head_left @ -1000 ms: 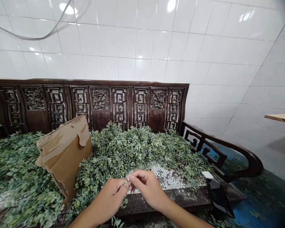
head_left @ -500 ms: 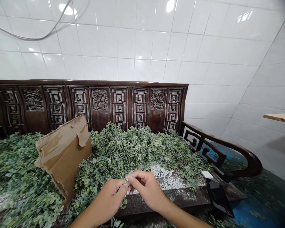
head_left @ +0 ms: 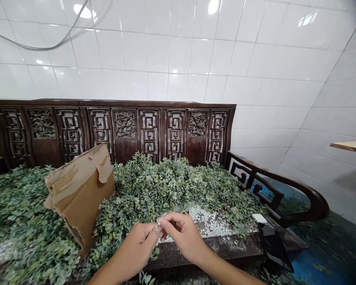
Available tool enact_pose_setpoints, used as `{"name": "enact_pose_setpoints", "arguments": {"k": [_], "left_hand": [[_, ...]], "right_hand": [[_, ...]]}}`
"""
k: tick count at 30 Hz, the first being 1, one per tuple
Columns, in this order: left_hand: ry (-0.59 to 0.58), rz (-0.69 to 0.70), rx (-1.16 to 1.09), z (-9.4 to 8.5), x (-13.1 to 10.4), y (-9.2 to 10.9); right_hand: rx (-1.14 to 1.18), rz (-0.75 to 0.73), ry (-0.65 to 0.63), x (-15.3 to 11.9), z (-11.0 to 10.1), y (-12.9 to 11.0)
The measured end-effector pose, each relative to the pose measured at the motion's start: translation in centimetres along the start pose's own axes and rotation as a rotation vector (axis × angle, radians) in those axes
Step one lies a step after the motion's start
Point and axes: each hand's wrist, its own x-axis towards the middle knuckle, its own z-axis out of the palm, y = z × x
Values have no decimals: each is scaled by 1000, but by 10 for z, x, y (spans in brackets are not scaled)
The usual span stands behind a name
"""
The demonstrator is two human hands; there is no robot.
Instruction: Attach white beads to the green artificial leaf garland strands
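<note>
My left hand point(head_left: 142, 241) is closed in a pinch around an artificial leaf sprig point(head_left: 155, 252), whose green leaves dangle below the fingers. Against its fingertips, my right hand point(head_left: 180, 235) is also pinched closed. A tiny pale bit shows where the fingertips meet; what the right fingers grip is too small to make out. Behind both hands a large heap of artificial green foliage point(head_left: 166, 186) covers the bench seat. Many small white pieces point(head_left: 210, 223) lie scattered on the seat, just right of my right hand.
A torn cardboard piece point(head_left: 86, 198) stands upright in the foliage on the left. The dark carved wooden bench point(head_left: 192, 152) has a curved armrest point(head_left: 311, 198) at right. A black phone-like device point(head_left: 274, 247) and a small white block point(head_left: 259, 218) lie near the seat's right end.
</note>
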Motion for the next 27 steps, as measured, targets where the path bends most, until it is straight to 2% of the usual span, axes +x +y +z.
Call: {"name": "enact_pose_setpoints", "arguments": {"k": [14, 27], "left_hand": [[-16, 2, 41, -1, -2, 1], [37, -72, 67, 1, -2, 5]], "right_hand": [[-14, 1, -5, -1, 1, 1], [-211, -76, 14, -5, 2, 8]]}}
